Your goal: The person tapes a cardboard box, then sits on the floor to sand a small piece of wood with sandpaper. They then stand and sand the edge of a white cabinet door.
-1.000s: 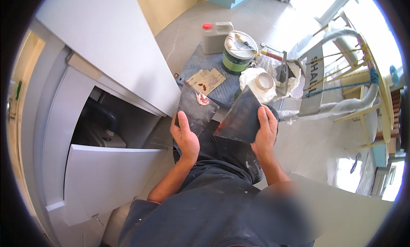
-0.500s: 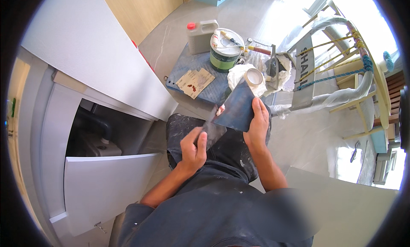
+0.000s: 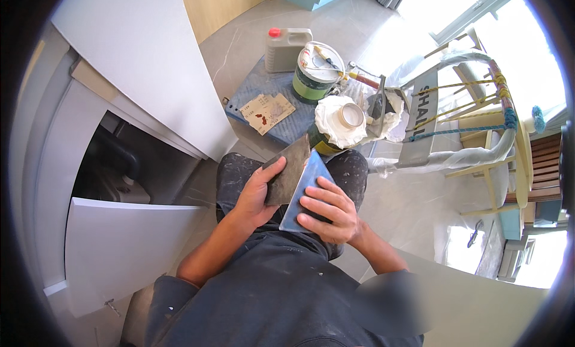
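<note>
My left hand (image 3: 254,194) is closed on a dark grey-brown flat spreader plate (image 3: 289,173), thumb on its upper face. In my right hand (image 3: 330,214) is a second flat spreader plate (image 3: 310,180), bluish, with the fingers laid across its face. The two plates meet or nearly meet edge to edge above my lap, both tilted. A little pinkish-white paste (image 3: 307,161) shows near the upper part of that joint. Just beyond the plates stands a bucket draped in white plastic (image 3: 328,128), a roll of tape (image 3: 350,115) resting on top.
A blue platform cart (image 3: 239,104) ahead carries a stained cardboard piece (image 3: 263,112), a green-banded paint bucket (image 3: 310,86) and a jug with a red cap (image 3: 286,53). Its wrapped handle (image 3: 467,158) rises at right. An open white cabinet door (image 3: 129,245) hangs at left.
The plates have come together side by side, lower and nearer my body. My right hand has turned, its fingers now over the plate's face. The view has shifted slightly.
</note>
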Available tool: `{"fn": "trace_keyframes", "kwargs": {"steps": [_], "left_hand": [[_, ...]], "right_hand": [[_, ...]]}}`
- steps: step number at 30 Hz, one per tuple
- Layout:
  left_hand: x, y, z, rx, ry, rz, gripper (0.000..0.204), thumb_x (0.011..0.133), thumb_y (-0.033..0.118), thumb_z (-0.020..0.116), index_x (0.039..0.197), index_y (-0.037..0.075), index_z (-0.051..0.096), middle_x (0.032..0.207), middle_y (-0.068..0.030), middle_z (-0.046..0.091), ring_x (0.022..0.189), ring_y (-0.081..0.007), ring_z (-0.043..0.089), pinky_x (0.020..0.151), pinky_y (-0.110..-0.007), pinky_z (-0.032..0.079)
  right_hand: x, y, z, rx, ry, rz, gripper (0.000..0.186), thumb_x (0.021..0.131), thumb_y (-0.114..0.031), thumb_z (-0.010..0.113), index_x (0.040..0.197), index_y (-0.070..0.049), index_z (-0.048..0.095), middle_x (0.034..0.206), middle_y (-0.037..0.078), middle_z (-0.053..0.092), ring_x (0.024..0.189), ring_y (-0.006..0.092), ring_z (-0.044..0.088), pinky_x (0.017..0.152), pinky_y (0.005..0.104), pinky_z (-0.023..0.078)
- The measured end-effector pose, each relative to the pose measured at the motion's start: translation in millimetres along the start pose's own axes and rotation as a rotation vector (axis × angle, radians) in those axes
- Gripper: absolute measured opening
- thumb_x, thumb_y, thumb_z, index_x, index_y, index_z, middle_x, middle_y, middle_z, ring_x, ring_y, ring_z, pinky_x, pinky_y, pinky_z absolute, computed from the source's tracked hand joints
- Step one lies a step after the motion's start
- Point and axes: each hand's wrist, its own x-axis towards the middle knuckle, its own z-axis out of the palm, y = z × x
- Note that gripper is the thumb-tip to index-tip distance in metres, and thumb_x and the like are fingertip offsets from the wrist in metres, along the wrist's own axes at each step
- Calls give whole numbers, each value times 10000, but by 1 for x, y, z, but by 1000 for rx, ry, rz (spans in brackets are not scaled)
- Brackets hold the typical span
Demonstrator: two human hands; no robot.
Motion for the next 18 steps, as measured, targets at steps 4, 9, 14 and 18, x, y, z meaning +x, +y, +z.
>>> {"fn": "trace_keyframes", "kwargs": {"steps": [4, 9, 14, 18], "left_hand": [[-6, -7, 4, 116, 43, 180, 330, 1008, 229, 638, 1247, 3, 610, 1166, -108, 706, 1045, -192, 695, 963, -359, 549], [-11, -1, 10, 216, 82, 270, 286, 994, 187, 667, 1183, -26, 639, 1091, -89, 717, 950, -142, 700, 875, -309, 563], [-5, 3, 6, 516, 143, 463, 218, 993, 178, 678, 1044, -33, 697, 945, -25, 722, 817, -60, 640, 758, -238, 517], [-5, 8, 7, 652, 137, 519, 198, 997, 173, 674, 1009, -21, 707, 900, 0, 713, 779, -41, 604, 717, -227, 492]], "right_hand": [[-13, 28, -9, -179, -57, 101, 434, 736, -10, 696, 1160, -82, 748, 1263, 135, 672, 1182, 334, 644, 1072, 517, 490], [-14, 60, -44, -496, -243, 193, 502, 708, 31, 647, 1180, -106, 745, 1260, 86, 675, 1199, 297, 634, 1077, 499, 479], [26, 41, -69, -480, -333, 79, 502, 752, -23, 655, 1241, -121, 706, 1299, 60, 647, 1239, 273, 597, 1107, 499, 444], [32, 43, -75, -475, -568, 19, 545, 779, -76, 667, 1322, -123, 646, 1329, 54, 622, 1250, 265, 578, 1119, 495, 426]]}}
